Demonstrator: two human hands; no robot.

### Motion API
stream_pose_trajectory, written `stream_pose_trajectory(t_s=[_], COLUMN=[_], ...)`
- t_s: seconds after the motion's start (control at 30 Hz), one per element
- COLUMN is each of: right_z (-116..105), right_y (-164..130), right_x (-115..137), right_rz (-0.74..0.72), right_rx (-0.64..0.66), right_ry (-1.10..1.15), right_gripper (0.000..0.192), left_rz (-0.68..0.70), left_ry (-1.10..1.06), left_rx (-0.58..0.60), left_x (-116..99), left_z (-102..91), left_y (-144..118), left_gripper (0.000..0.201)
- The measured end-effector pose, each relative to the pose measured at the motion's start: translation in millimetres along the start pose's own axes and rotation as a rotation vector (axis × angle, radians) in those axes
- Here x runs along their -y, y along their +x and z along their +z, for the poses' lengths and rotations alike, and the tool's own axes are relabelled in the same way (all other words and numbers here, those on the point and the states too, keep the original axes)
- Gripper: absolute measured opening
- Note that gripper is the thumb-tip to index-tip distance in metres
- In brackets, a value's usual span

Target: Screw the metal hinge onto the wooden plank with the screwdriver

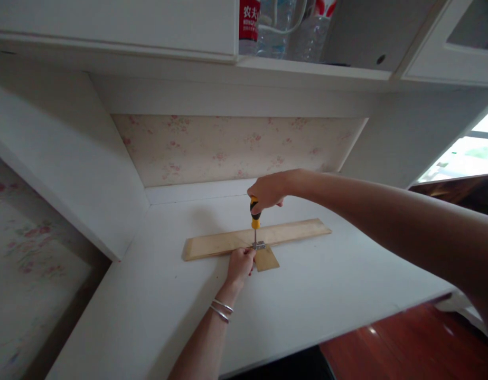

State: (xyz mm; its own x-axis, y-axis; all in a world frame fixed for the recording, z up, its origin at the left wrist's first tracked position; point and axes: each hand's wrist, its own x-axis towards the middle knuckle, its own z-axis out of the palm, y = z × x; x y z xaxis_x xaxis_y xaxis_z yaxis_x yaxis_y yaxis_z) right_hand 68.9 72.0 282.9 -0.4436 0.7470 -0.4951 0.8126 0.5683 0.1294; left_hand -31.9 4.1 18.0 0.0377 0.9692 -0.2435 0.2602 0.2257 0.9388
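Below floral wallpaper [228, 145], a white desk [347, 274] carries a long wooden board [216, 243], a metal hinge [260, 245] at its near edge and a small wooden piece [268, 260] jutting out from there. Above the board, the right hand [270, 189] is closed over a yellow-and-black screwdriver [255, 222], the shaft near upright, I'd guess so the tip bears straight down at the hinge. At the board's near edge, the left hand [240, 265] rests beside the tip, seemingly to steady the pieces, though I can't tell whether its fingers pinch or merely press
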Motion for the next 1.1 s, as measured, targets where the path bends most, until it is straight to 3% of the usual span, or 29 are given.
stream_pose_trajectory(t_s=[0.1, 0.23, 0.37, 0.5, 0.63, 0.73, 1.1], right_z=[-1.3, -0.8, 0.1, 0.7, 0.6, -0.3, 2.1], right_y=[-0.4, 1.6, 3.5, 3.8, 3.7, 3.3, 4.5], right_x=[1.1, 0.0, -0.8, 0.5, 0.5, -0.5, 0.8], right_rz=[0.044, -0.005, 0.058, 0.023, 0.053, 0.011, 0.075], right_rx=[-0.01, 0.014, 0.002, 0.062, 0.041, 0.049, 0.089], right_ry=[0.029, 0.033, 0.057, 0.029, 0.058, 0.07, 0.04], right_gripper=[0.07, 0.058, 0.068, 0.061, 0.068, 0.061, 0.061], left_rz=[0.01, 0.015, 0.023, 0.018, 0.006, 0.002, 0.004], left_ry=[0.002, -0.006, -0.007, -0.008, 0.0, 0.017, -0.016], left_rx=[0.002, -0.004, -0.014, -0.014, -0.009, -0.006, -0.002], left_x=[-1.1, -0.2, 0.7, -0.5, -1.6, -1.2, 1.6], left_z=[-0.1, 0.2, 0.4, 0.1, 0.0, 0.1, 0.9], left_y=[-1.0, -1.2, -1.0, -1.5, -1.7, -1.3, 0.3], left_gripper=[0.025, 0.024, 0.025, 0.024, 0.023, 0.025, 0.025])
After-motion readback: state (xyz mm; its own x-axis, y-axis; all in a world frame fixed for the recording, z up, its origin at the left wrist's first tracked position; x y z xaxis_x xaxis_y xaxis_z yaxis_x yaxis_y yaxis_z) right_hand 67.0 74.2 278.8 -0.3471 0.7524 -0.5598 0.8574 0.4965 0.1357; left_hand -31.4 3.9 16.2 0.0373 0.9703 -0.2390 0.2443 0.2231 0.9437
